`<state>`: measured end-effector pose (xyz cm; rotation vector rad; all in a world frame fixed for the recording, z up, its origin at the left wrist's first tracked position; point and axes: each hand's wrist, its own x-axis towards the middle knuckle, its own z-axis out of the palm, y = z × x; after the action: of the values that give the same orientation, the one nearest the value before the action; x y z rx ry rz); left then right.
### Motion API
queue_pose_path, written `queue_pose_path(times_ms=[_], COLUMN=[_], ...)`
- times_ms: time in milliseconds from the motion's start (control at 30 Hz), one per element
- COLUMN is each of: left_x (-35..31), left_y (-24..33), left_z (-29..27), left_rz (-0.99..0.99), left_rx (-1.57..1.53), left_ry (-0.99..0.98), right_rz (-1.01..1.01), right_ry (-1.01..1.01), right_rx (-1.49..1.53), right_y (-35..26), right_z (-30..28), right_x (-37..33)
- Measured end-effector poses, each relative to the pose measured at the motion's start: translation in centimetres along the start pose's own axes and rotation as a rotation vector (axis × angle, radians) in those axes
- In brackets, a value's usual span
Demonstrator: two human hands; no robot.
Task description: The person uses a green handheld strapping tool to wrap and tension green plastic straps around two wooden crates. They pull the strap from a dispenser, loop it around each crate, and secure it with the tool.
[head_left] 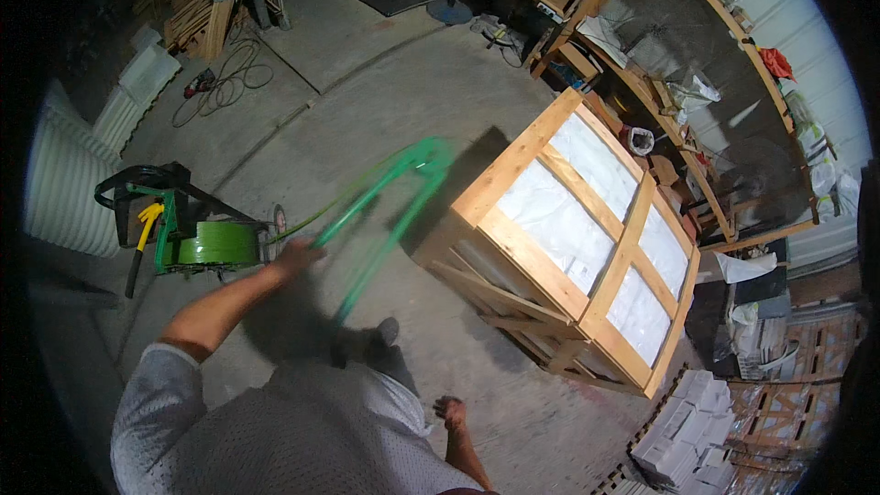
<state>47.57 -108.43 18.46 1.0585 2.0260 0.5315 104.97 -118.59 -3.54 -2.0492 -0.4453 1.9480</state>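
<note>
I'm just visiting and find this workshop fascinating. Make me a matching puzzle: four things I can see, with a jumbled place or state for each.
Things
1. Left hand
2. Right hand
3. Wooden crate
4. Green reel

Places and states
A. Low in the picture, apart from the green frame
B. Farther left in the picture than both hands
C. Gripping the bent green frame
D. White material showing between its pale boards

Right pairs: 1-C, 2-A, 3-D, 4-B

Dim light, curved edges, blurred green strap [392, 246]
</note>
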Motion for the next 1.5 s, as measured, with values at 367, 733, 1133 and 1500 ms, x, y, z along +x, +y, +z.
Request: queue_pose_path(times_ms=[367, 733, 1133, 1500], left_x=[15.2, -7.7, -13.5, -6.9], left_y=[26.1, -2.0, -30.7, -32.6], left_z=[15.0, 8.8, -11.3, -20.2], left_rz=[0.241, 0.064, -0.738, -0.58], left_rx=[0.237, 0.249, 0.371, -0.54], left_ry=[0.156, 0.0, 0.927, 0.462], right_rz=[-0.064, -0.018, 0.253, -0.283], right_ry=[0.006, -0.351, -0.547, -0.473], right_rx=[0.14, -0.097, -0.101, -0.201], right_y=[5.8, -2.3, -14.8, -11.4], right_z=[-1.5, 2.5, 6.0, 14.7], right_x=[-6.0, 1.6, 11.9, -4.4])
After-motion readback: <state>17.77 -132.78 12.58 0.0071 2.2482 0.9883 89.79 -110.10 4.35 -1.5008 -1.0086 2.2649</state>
